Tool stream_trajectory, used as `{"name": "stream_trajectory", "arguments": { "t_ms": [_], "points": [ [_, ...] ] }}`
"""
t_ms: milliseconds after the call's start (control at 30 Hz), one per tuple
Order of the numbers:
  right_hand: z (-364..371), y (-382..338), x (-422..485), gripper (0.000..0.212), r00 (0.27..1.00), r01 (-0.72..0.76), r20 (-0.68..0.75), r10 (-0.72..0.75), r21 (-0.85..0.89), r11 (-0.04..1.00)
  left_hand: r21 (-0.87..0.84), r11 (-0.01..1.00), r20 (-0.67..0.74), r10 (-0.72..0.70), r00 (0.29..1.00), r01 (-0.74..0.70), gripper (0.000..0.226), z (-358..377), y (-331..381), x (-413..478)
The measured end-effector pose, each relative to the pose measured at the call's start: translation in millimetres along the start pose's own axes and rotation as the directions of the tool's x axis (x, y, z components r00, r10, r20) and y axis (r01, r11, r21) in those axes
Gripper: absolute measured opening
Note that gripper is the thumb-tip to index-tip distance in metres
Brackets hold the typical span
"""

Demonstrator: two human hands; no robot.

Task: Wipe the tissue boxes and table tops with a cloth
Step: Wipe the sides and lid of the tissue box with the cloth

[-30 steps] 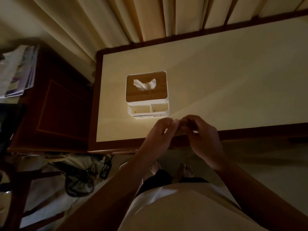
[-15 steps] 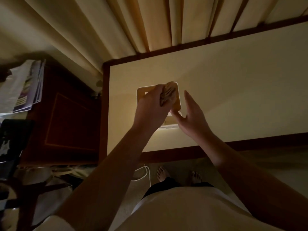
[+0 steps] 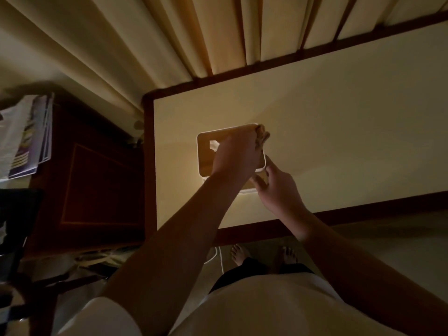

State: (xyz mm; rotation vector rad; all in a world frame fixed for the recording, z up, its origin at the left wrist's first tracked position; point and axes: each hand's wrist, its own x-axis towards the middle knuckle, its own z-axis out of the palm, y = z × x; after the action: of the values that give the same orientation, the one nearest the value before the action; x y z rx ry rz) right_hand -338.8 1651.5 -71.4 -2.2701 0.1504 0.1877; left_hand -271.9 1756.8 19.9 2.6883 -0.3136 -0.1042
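A white tissue box (image 3: 204, 155) with a wooden lid and a tissue poking out stands near the left end of the cream table top (image 3: 327, 132). My left hand (image 3: 236, 156) lies over the lid, shut on a bunched cloth (image 3: 261, 137) that rests at the lid's far right corner. My right hand (image 3: 278, 187) touches the box's near right corner with fingers spread on its front compartments. Much of the box is hidden under my left hand.
Cream curtains (image 3: 194, 37) hang behind the table. A dark wooden cabinet (image 3: 97, 180) stands to the left with magazines (image 3: 24, 137) on top. A white cable (image 3: 219, 258) and my bare feet are on the floor below the table's dark front edge (image 3: 363, 212).
My hands left the table's front edge. The left hand carried the cloth onto the box lid and slid it toward the far right corner; the right hand came to the box's near right corner.
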Motion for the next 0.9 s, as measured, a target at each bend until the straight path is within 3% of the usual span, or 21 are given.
{"name": "stream_trajectory", "arguments": {
  "t_ms": [233,433,533,600,733,900],
  "points": [
    [2,-3,-5,0.042,0.999,-0.034,0.012,0.035,-0.014,0.999,0.047,0.997,0.083,0.064,0.994,-0.068,0.029,4,1,-41],
    [5,1,-1,0.061,1.0,-0.027,-0.006,0.027,-0.029,0.999,-0.019,0.999,-0.005,-0.045,0.999,0.045,0.017,8,-2,5],
    [3,0,-2,0.046,1.0,-0.023,0.003,0.023,-0.025,0.999,-0.03,0.999,0.087,0.02,0.996,-0.017,0.023,5,0,-30],
    [5,1,-4,0.034,1.0,-0.005,-0.007,0.004,-0.029,1.0,-0.12,0.992,0.123,0.045,0.991,-0.03,0.015,1,-12,-53],
    [6,7,-1,0.043,0.998,0.066,-0.019,-0.065,0.053,0.996,-0.211,0.977,-0.014,-0.04,0.999,0.036,0.036,-13,-41,-88],
    [3,14,1,0.067,0.98,0.187,0.029,-0.197,0.2,0.962,-0.163,0.969,-0.045,-0.198,0.979,0.188,0.029,-10,-75,-135]
  ]
}}
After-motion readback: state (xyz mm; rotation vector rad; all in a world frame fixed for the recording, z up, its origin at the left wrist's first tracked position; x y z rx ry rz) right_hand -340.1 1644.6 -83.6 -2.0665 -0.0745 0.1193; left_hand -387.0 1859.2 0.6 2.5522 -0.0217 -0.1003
